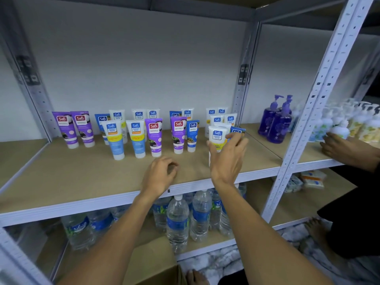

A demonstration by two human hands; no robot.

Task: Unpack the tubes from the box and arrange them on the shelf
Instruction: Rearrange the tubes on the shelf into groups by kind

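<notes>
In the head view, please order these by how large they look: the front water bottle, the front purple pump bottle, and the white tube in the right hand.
1. Front water bottle, though nearest the camera.
2. Front purple pump bottle and white tube, partly hidden by the right hand: unsure.

Water bottles (pixel 177 221) crowd the lower tier; purple pump bottles (pixel 275 122) (two, touching) stand right of the post (pixel 242 95).
</notes>
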